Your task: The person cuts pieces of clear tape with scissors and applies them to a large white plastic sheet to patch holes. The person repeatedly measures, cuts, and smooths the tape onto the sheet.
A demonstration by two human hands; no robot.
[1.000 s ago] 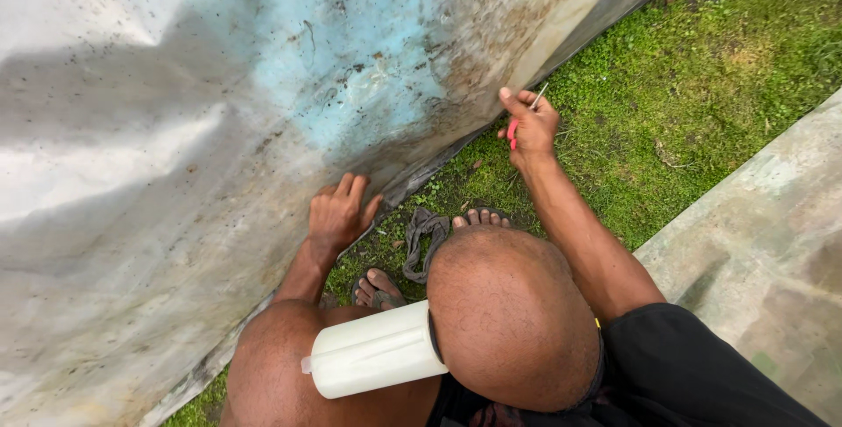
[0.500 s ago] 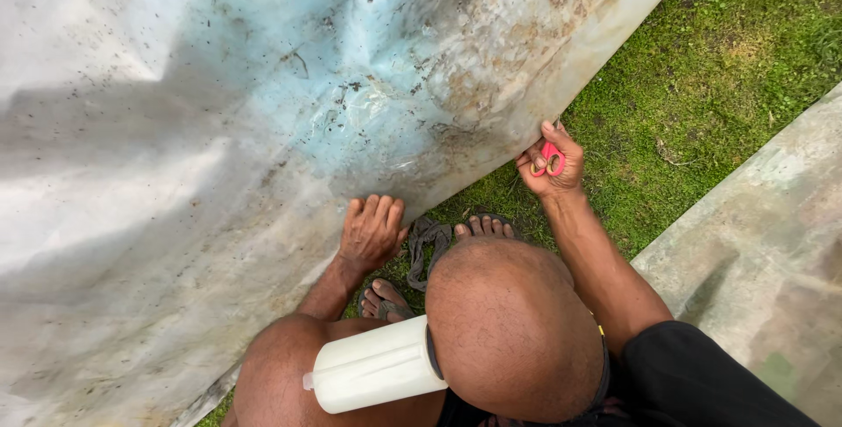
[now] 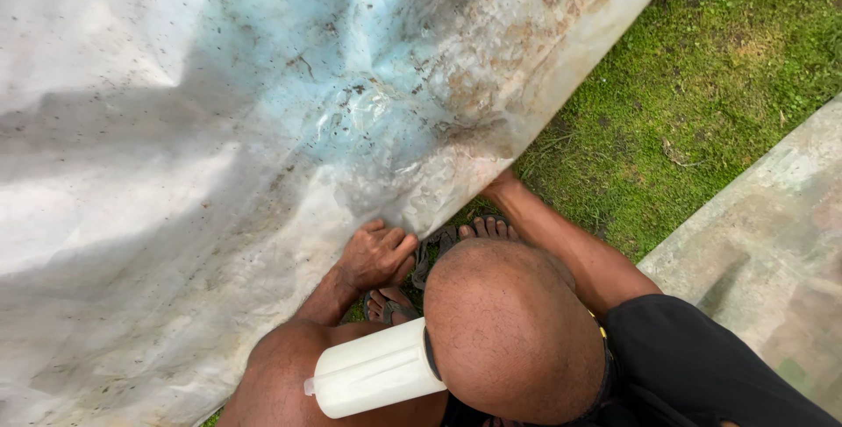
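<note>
A large dirty white plastic sheet (image 3: 219, 155) with a pale blue patch fills the left and top of the view. My left hand (image 3: 377, 256) rests on its lower edge, fingers curled over the rim. Only the wrist of my right hand (image 3: 503, 187) shows at the sheet's edge; the fingers are hidden behind the sheet. A white plastic bottle (image 3: 373, 373) lies across my thigh beside my raised knee (image 3: 513, 330).
My feet in dark sandals (image 3: 438, 243) stand on the grass just below the sheet's edge. Mossy green grass (image 3: 693, 103) runs along the right. A grey concrete slab (image 3: 763, 243) lies at the far right.
The sheet's edge has come down and to the right. My right hand dropped from above the grass and slipped behind the edge. My left hand slid along the edge and curled over it.
</note>
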